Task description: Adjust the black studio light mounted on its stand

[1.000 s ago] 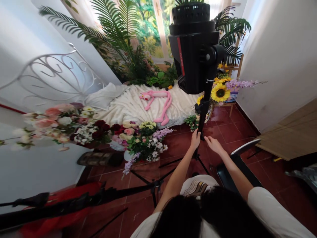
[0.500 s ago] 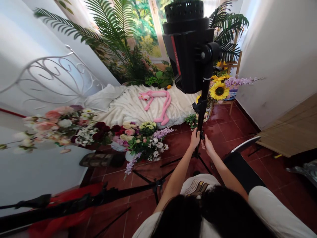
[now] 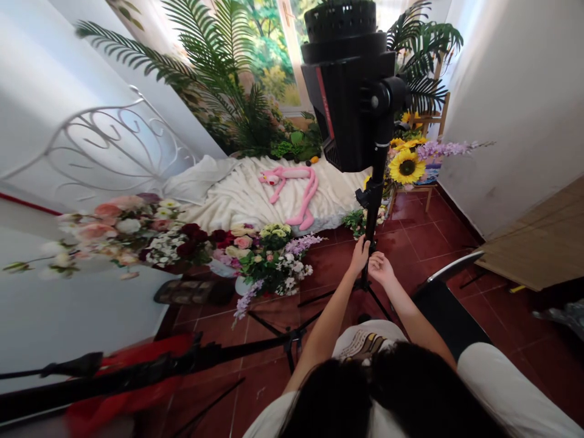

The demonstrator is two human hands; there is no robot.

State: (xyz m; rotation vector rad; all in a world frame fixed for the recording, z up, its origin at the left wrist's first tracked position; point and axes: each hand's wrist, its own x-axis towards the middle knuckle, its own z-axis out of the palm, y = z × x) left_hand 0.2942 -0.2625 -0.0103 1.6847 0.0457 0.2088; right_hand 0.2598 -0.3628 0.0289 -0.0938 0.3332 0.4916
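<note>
A black studio light (image 3: 349,91) sits atop a black light stand (image 3: 371,219) directly in front of me. My left hand (image 3: 359,255) is wrapped round the stand's pole low down, its fingers partly behind it. Close beside it, my right hand (image 3: 380,269) is closed with curled fingers against the right side of the pole, at about the height of a collar. Whatever those fingers pinch is hidden. Below my hands the stand's dark legs spread over the red tiles.
A second black stand (image 3: 219,353) slants across the lower left, its legs near mine. Flower bouquets (image 3: 269,255) line the bed, where a pink plush toy (image 3: 296,188) lies on a cream blanket (image 3: 223,201). A black chair (image 3: 449,316) stands right, sunflowers (image 3: 406,165) beyond.
My right hand has turned at the pole, so its curled fingers now face up more. My left hand keeps its grip. The view has shifted slightly.
</note>
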